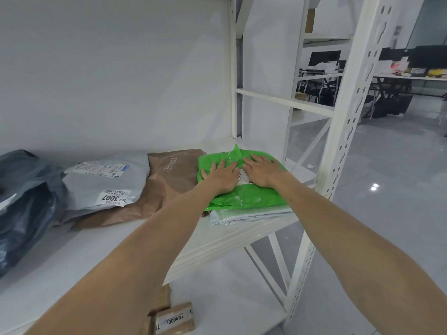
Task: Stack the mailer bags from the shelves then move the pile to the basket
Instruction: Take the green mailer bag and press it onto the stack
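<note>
Left hand (221,176) and right hand (262,171), side by side, both flat with fingers spread, gripping nothing, pressing palms down on a crumpled bright green plastic mailer bag (251,197). Directly under that, a flat pale grey plastic mailer (242,215), the two forming a small pile at the right end of the white metal shelf (121,250). Left of the pile, touching its edge, a tan brown mailer bag (174,180), long axis slanting from the shelf's back toward the front left. Beyond it, a light grey labelled mailer (106,182), then a dark blue-grey plastic bag (24,201). Left hand nearer to all three, so probably a leftward reach for the brown one. No basket in view.
</note>
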